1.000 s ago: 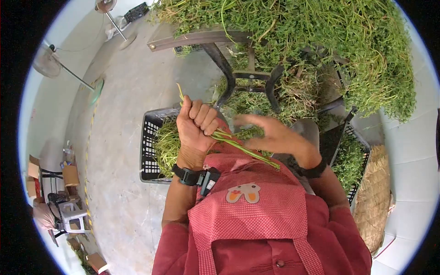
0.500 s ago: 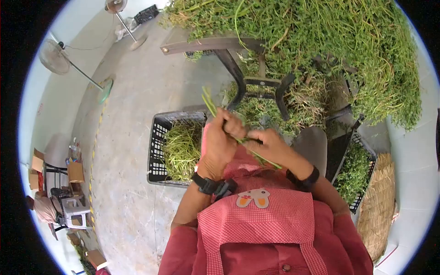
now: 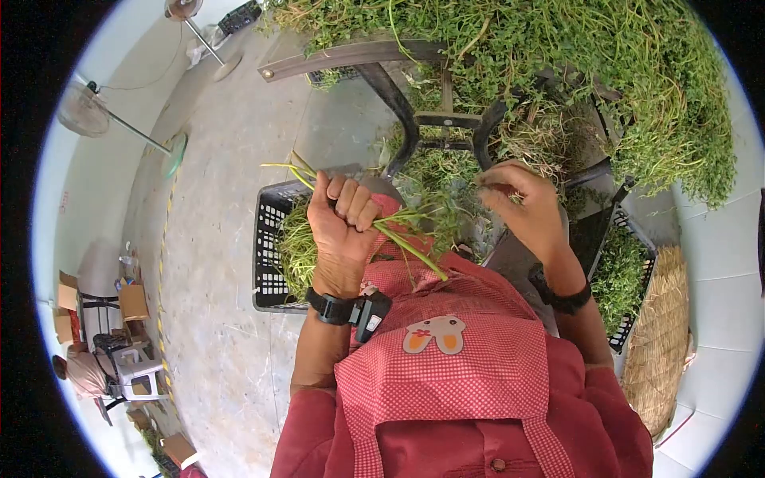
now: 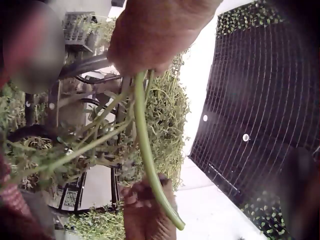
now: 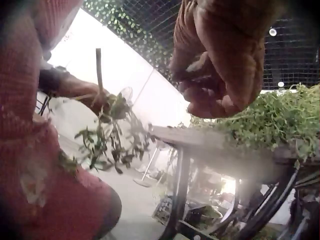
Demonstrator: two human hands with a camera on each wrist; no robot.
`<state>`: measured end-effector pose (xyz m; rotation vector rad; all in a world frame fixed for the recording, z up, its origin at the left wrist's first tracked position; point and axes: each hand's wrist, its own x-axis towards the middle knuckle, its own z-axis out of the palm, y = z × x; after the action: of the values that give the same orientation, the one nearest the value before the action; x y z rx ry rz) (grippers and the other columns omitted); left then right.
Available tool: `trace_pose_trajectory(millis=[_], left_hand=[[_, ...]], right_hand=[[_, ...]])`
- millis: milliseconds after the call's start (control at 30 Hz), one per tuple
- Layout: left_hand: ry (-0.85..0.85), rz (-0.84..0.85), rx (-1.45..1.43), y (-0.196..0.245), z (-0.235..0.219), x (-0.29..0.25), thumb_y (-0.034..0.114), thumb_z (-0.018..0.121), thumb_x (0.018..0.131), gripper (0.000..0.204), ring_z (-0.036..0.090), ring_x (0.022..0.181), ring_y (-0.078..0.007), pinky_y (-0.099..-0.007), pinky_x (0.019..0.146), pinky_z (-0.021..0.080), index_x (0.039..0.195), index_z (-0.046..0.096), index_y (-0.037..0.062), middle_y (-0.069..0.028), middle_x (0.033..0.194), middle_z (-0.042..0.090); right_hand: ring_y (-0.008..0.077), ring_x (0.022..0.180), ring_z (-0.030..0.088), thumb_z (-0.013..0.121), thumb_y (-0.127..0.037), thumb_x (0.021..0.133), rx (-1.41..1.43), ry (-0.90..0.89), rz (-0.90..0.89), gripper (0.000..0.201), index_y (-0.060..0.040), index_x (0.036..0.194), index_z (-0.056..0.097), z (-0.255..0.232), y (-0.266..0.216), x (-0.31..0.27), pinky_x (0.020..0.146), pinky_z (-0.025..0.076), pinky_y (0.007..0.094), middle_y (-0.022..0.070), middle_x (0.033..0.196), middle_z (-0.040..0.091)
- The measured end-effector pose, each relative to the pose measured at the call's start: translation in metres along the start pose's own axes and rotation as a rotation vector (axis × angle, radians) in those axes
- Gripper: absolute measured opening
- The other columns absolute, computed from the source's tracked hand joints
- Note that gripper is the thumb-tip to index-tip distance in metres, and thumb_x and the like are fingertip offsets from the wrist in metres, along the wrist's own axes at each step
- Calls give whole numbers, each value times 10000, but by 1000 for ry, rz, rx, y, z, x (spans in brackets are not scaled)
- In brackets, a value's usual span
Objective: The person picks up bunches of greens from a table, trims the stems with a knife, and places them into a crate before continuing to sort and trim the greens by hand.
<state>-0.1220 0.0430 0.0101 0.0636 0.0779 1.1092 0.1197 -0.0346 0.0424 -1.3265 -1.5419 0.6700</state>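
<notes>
In the head view my left hand (image 3: 343, 219) grips a small bunch of green stems (image 3: 410, 253) in front of the apron. Pale stem ends poke out past the thumb, and a leafy sprig (image 3: 430, 215) spreads on the other side. One thick stem (image 4: 145, 145) hangs below that hand in the left wrist view. Off to the right, my right hand (image 3: 530, 207) is raised apart from the bunch. Its fingers (image 5: 220, 102) curl in toward the thumb in the right wrist view, with no stem showing between them.
A heap of greens (image 3: 558, 72) covers the table (image 3: 358, 56) ahead. A black crate (image 3: 267, 271) of stems stands left of my knees, another crate (image 3: 625, 279) of greens at right beside a straw mat (image 3: 657, 342). More plants lie beneath the table. Standing fans (image 3: 84, 111) are far left.
Half a second ago both hands met at the stems; now the right hand has pulled away to the right. My left hand has shifted left, still holding the bunch, and a leafy sprig shows beside it.
</notes>
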Motion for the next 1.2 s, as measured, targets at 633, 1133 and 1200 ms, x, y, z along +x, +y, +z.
trace_pose_trajectory(millis=[633,1133,1200], left_hand=[[48,-36,94,-34,8,-8,425,350,974,443,180,405,-108,-267,353,165,635,341,140,34,493,199],[80,-39,135,-26,10,-8,436,370,969,444,170,401,-102,-256,351,162,633,311,152,41,498,184],[79,-52,153,-27,8,-9,436,371,968,444,174,405,-104,-257,354,163,631,309,154,41,501,190]], right_hand=[[311,627,585,654,-202,754,-145,-213,55,218,7,821,649,51,-10,-18,556,449,363,158,685,577],[118,591,566,510,-100,904,802,-145,470,201,-12,1071,579,-2,9,-3,454,395,184,69,829,609],[125,588,556,540,-114,889,589,-203,510,208,-5,1060,588,7,4,-5,474,406,201,49,801,594]])
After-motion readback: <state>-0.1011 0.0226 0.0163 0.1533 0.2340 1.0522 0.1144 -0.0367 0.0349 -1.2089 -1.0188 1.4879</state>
